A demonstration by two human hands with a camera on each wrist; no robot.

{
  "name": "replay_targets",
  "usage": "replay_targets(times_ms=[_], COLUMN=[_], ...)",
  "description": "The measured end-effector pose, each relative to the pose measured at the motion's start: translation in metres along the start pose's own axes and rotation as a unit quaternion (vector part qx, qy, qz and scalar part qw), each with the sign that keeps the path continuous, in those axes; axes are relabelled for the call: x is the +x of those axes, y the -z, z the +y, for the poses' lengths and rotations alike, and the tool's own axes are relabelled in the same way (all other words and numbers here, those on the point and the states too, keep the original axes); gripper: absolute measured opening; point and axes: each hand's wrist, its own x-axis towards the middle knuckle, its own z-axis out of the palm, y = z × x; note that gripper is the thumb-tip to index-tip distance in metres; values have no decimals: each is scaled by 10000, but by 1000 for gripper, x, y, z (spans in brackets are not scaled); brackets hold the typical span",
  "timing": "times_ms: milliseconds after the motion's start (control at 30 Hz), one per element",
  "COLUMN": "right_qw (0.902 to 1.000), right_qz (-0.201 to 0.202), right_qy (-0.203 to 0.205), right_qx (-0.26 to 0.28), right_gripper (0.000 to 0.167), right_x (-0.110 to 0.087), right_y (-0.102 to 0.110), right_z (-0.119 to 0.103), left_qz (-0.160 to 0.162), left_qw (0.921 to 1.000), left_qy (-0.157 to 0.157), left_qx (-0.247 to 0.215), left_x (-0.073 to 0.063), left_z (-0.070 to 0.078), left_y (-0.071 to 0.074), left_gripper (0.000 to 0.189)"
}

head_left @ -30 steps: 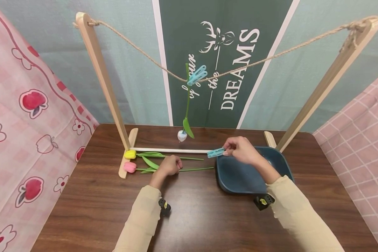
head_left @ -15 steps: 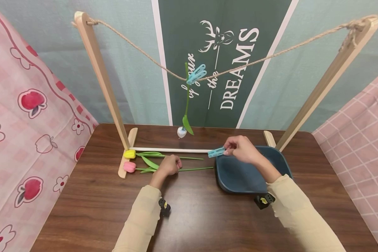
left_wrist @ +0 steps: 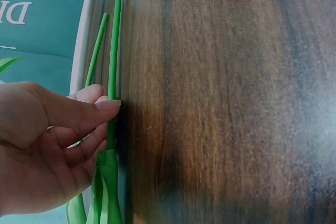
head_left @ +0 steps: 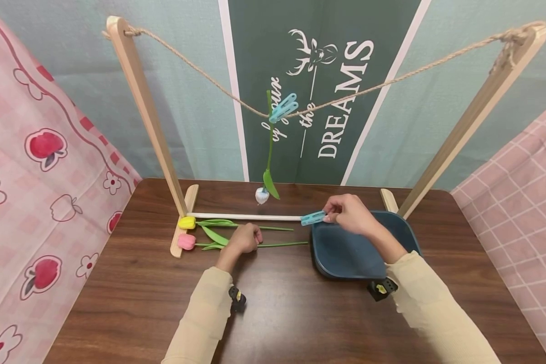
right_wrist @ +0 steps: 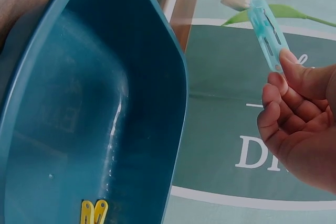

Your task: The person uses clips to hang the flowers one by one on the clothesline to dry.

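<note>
Pinching the pink tulip [head_left: 186, 241] by its stem, the left hand [head_left: 245, 238] sits low over the brown wooden table [head_left: 291, 323] in the head view. Two tulips lie there side by side, heads to the left: that pink one and, just beyond it, a yellow tulip [head_left: 187, 223]. The right hand [head_left: 351, 215] grips one blue clothespin [head_left: 313, 218] between thumb and fingertips, above the rim of a single dark blue basin [head_left: 346, 253]. One rope [head_left: 209, 78] sags between two wooden posts; a second blue peg [head_left: 284, 107] on it holds one white tulip [head_left: 262, 196] head down.

In the left wrist view, thumb and fingers close on the nearer of two green stems; the other passes behind the hand.

In the right wrist view, the fingers hold the blue clothespin by one end, its other end overlapping the white tulip's head behind. Two yellow prongs [right_wrist: 93, 212] show inside the basin, cut by the lower edge, so whether they form one peg or two cannot be told.
</note>
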Motion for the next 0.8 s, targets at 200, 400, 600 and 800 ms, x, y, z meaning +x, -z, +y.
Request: replay_targets(times_ms=[200,400,600,800], right_qw=[9999,9998,9998,9998], right_qz=[-77,-73,-102,-116], right_qy=[-123,-175,-152,-169], right_qx=[15,19,59,53], right_gripper=[7,8,6,5], right_x=[-2,-3,-5,-5], right_y=[4,8,9,10], right_z=[1,2,3,2], left_qz=[-4,-8,32,41], left_qw=[10000,9998,9997,9993], left_qy=[-51,31,12,-12], left_qx=[-1,-186,-227,-364], left_x=[-3,-3,-4,-5], left_z=[2,2,6,9], left_y=[5,12,22,31], left_gripper=[19,21,20,20])
